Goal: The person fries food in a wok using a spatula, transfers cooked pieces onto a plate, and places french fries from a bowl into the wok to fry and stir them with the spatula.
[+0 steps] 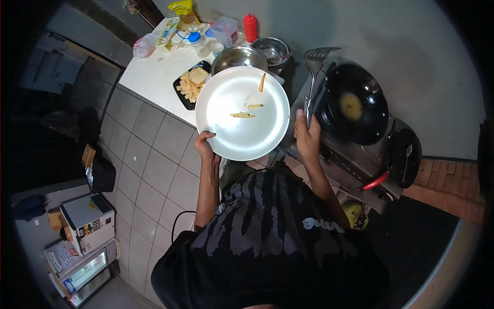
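A round white plate (pixel 218 103) is gripped at its lower left rim by my left hand (pixel 206 148), thumb on top. Several fried strips that look like French fries (pixel 242 115) lie on it, one near the upper right rim. My right hand (pixel 307 133) is wrapped round the handle of a metal slotted spatula (pixel 313 64), which points up and away from me. Right of the spatula, a black wok (pixel 378 103) sits on the stove (pixel 329 149) with a small pool of yellowish oil at its bottom.
On the white counter (pixel 149 77) are a black tray (pixel 186 100) of pale cut pieces, steel bowls (pixel 271 49), a red squeeze bottle (pixel 250 28), a clear plastic tub (pixel 224 32) and a blue-capped bottle (pixel 195 40). A black pan (pixel 406 157) with a red handle rests at the stove's right.
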Demonstrator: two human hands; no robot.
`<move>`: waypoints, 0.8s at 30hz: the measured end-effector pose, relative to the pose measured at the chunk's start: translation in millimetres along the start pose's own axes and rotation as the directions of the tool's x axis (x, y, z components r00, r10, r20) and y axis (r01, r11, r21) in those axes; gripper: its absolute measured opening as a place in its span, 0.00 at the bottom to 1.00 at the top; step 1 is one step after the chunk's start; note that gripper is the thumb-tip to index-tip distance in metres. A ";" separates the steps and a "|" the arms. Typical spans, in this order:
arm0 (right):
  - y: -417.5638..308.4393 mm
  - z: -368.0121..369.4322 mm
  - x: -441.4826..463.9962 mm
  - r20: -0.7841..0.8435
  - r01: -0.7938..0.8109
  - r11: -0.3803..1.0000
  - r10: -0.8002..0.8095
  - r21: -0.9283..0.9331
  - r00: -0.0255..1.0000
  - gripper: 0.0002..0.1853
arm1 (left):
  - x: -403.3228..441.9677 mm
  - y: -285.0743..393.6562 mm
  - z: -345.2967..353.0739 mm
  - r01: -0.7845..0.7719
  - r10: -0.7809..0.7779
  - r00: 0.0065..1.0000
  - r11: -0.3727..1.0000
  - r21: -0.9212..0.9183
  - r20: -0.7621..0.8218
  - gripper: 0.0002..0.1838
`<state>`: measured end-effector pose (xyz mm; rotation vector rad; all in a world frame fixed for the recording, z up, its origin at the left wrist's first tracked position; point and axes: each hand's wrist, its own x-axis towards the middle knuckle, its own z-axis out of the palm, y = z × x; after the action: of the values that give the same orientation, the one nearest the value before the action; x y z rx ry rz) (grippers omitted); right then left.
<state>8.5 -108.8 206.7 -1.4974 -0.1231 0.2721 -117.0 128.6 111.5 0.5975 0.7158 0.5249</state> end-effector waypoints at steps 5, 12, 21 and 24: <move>11.4 80.3 14.5 -0.065 0.209 0.974 -0.215 -0.088 0.974 0.15 | 21.1 49.9 -7.8 0.023 -0.023 1.000 0.998 -0.055 -0.001 0.24; 37.4 178.7 40.5 0.101 0.415 0.845 -0.405 -0.337 0.909 0.12 | 79.5 106.9 -50.2 -0.040 0.036 0.997 0.996 -0.078 -0.061 0.24; 59.4 255.6 45.0 0.168 0.243 0.859 -0.186 -0.450 0.968 0.11 | 203.3 164.0 -125.2 -0.086 0.072 0.992 0.987 -0.133 -0.103 0.29; 71.3 265.7 48.5 0.199 0.229 0.862 -0.153 -0.452 0.968 0.12 | 243.1 179.2 -129.2 -0.101 0.074 0.985 0.980 -0.171 -0.157 0.33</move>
<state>-17.8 163.7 151.4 -1.9328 -0.4936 0.2054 -97.4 449.5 43.7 0.4259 0.7779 0.7141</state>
